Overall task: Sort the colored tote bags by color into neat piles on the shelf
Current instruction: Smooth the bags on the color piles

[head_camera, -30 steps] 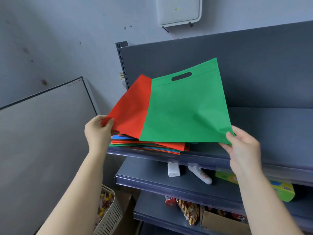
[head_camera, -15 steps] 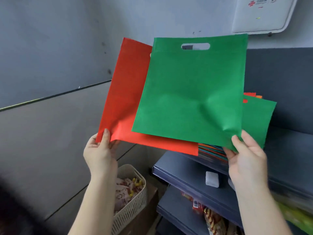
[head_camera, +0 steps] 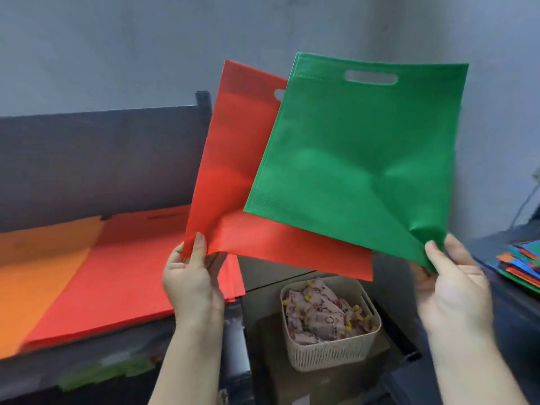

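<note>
My left hand (head_camera: 191,280) pinches the bottom left corner of a red tote bag (head_camera: 230,176), held up in the air. My right hand (head_camera: 451,283) pinches the bottom right corner of a green tote bag (head_camera: 359,159), which overlaps the red one in front. On the dark shelf (head_camera: 96,366) at the left lie a red pile (head_camera: 117,267) and an orange pile (head_camera: 32,264) side by side. A mixed stack of tote bags (head_camera: 523,266) lies on another shelf at the far right edge.
A beige woven basket (head_camera: 333,350) full of small wrapped packets stands on a cardboard box (head_camera: 330,384) on the floor between the two shelves. The left shelf has a dark back panel (head_camera: 96,159). A grey wall is behind everything.
The view has swung left from the mixed stack's shelf to the shelf with the red and orange piles. Both hands carried the red and green bags along, still upright.
</note>
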### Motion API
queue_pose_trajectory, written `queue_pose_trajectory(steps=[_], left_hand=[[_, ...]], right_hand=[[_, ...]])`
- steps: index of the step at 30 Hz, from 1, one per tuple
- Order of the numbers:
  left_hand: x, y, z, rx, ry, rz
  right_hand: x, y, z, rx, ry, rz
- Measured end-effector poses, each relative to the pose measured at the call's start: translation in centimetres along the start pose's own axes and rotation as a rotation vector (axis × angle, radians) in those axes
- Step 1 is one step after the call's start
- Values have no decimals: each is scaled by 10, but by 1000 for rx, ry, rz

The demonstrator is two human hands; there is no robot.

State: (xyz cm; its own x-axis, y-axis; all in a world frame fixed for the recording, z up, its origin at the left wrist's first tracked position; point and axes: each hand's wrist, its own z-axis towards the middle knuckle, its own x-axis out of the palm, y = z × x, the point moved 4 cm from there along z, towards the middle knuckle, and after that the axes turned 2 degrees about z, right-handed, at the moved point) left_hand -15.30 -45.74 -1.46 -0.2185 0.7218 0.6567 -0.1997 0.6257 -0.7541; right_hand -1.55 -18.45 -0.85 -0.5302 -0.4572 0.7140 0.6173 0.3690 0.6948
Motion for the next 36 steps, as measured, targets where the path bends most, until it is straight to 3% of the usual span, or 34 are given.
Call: queue_pose_trajectory(steps=[9,14,20,26,30,36], left_hand=[[-106,-91,32,175,-278,112],[-143,-111,40,182,-320,210],[-168,-120,54,124,-272,325],[-177,-121,63,0,-107,445],[-193,-145,63,71,-76,576],[-209,-214,33,194,-65,300]], right_hand=[[95,-82,-50,213,170,26],[126,-114,-76,315,222,101],[148,-135,-106,365,281,157],[151,-155,-128,377,265,126],[158,-160,-148,360,280,112],[182,-184,-190,459,395,98]])
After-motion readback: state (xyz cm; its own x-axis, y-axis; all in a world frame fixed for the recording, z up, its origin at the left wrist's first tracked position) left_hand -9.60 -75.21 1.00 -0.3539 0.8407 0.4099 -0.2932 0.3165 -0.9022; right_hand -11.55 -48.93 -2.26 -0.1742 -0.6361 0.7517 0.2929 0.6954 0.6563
